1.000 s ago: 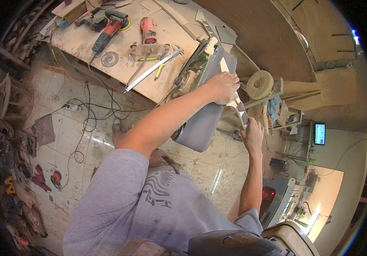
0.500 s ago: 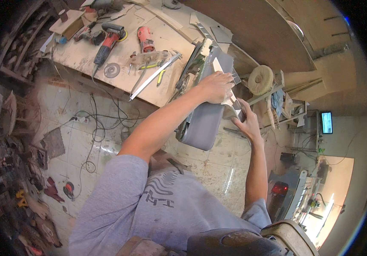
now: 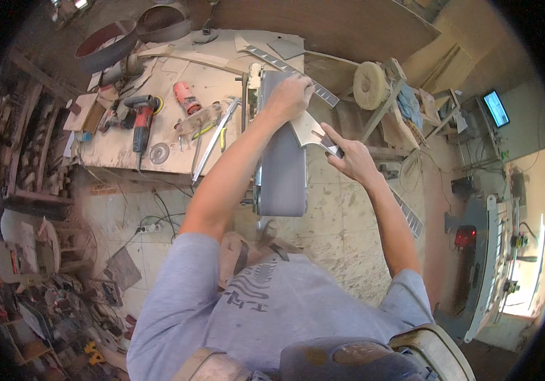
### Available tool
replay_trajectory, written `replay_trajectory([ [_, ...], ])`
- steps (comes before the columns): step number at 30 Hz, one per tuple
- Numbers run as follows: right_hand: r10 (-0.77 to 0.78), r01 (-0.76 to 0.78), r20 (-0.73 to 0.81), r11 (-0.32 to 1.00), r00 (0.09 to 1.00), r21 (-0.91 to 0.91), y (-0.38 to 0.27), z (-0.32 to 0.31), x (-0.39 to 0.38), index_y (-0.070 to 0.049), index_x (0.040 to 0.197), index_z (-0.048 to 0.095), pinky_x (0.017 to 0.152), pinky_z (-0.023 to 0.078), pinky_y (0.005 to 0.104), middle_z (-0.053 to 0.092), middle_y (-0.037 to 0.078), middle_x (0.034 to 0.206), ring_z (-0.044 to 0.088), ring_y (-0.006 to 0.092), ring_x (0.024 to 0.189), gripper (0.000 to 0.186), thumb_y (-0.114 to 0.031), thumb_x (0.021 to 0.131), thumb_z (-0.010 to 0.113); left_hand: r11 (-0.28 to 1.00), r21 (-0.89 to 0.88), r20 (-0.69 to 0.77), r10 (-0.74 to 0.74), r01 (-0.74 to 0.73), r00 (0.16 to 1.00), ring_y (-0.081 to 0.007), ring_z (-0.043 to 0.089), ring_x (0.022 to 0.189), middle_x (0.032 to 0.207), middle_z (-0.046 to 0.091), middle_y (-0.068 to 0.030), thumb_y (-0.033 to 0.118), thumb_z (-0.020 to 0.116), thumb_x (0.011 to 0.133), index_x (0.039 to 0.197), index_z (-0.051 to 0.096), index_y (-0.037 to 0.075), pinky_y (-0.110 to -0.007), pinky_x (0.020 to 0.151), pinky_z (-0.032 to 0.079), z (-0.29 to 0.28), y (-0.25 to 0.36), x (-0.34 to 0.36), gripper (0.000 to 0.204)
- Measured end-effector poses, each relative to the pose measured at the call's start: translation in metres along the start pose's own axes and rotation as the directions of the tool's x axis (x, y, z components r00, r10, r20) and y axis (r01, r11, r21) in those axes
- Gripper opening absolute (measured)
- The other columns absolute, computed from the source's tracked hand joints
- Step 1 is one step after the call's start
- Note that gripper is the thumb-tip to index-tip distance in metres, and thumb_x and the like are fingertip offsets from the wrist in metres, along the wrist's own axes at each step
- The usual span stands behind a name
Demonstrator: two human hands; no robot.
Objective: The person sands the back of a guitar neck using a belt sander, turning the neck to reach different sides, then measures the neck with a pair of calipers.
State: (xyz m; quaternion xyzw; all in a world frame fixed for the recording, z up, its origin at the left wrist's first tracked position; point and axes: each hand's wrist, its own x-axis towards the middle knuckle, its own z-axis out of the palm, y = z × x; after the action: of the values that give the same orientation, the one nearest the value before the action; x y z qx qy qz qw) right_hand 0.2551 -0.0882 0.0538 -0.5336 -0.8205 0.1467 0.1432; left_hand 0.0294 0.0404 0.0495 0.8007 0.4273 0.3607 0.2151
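Observation:
A belt sander with a wide grey belt (image 3: 282, 181) stands in front of me, its long side running away from me. Over the belt's far part, my left hand (image 3: 289, 100) is closed on the broad portion of a flat, pale, knife-shaped metal piece (image 3: 307, 128). The piece slants across the belt's right edge. My right hand (image 3: 353, 159) grips its narrow, darker end beyond that edge, with a finger along it. My left hand hides the far tip. Whether the metal touches the belt, I cannot tell.
On the wooden table (image 3: 117, 143) at left lie an angle grinder (image 3: 142, 124), a red power tool (image 3: 187, 98), a disc (image 3: 159, 153) and calipers (image 3: 216, 140). A buffing wheel (image 3: 370, 86) stands at right. Cables (image 3: 161, 219) lie across the tiled floor.
My view has turned, so the sander now looks nearly upright. The metal piece has tilted, its narrow end swinging out to the right. Both hands still hold it.

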Motion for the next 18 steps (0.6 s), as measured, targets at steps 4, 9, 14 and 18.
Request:
replay_trajectory([
  [4,-0.054,0.053,0.015,0.997,0.998,0.056,0.0,0.005,0.001,-0.031,0.16,0.041,0.076,0.055,0.0499,0.073,0.02,0.098,0.069,0.0416,0.082,0.087,-0.019,0.08,0.071,0.987,0.05,-0.056,0.154,-0.152,0.986,-0.0411,0.067,0.094,0.095,0.07,-0.0213,0.033,0.071,0.096,0.092,0.069,-0.002,-0.05,0.081,0.05,0.019,-0.007,0.01,0.035],
  [9,-0.069,0.069,0.002,0.997,0.998,-0.029,0.012,0.007,0.005,-0.032,0.16,0.04,0.077,0.056,0.0497,0.073,0.018,0.095,0.07,0.0397,0.086,0.086,-0.022,0.081,0.072,0.999,0.035,-0.06,-0.004,0.006,0.998,-0.0427,0.065,0.082,0.083,0.066,-0.0235,0.042,0.072,0.095,0.08,0.067,-0.001,-0.052,0.073,0.048,0.034,-0.007,0.001,0.047],
  [14,-0.083,0.08,-0.008,0.985,0.997,-0.152,0.024,0.014,0.008,-0.033,0.161,0.036,0.076,0.057,0.0492,0.07,0.013,0.092,0.071,0.0364,0.086,0.087,-0.023,0.083,0.073,0.993,0.071,-0.032,-0.089,0.091,0.996,-0.044,0.064,0.077,0.08,0.067,-0.0249,0.051,0.071,0.095,0.074,0.068,-0.001,-0.052,0.07,0.048,0.027,0.001,-0.007,0.056],
  [18,-0.096,0.082,-0.055,0.972,0.994,-0.219,0.03,0.022,0.013,-0.03,0.159,0.037,0.074,0.057,0.0487,0.068,0.011,0.097,0.07,0.0351,0.088,0.083,-0.021,0.084,0.072,0.983,0.122,-0.022,-0.135,0.137,0.991,-0.0442,0.065,0.077,0.079,0.067,-0.025,0.054,0.07,0.094,0.077,0.072,0.0,-0.052,0.071,0.049,0.021,0.003,-0.01,0.058],
])
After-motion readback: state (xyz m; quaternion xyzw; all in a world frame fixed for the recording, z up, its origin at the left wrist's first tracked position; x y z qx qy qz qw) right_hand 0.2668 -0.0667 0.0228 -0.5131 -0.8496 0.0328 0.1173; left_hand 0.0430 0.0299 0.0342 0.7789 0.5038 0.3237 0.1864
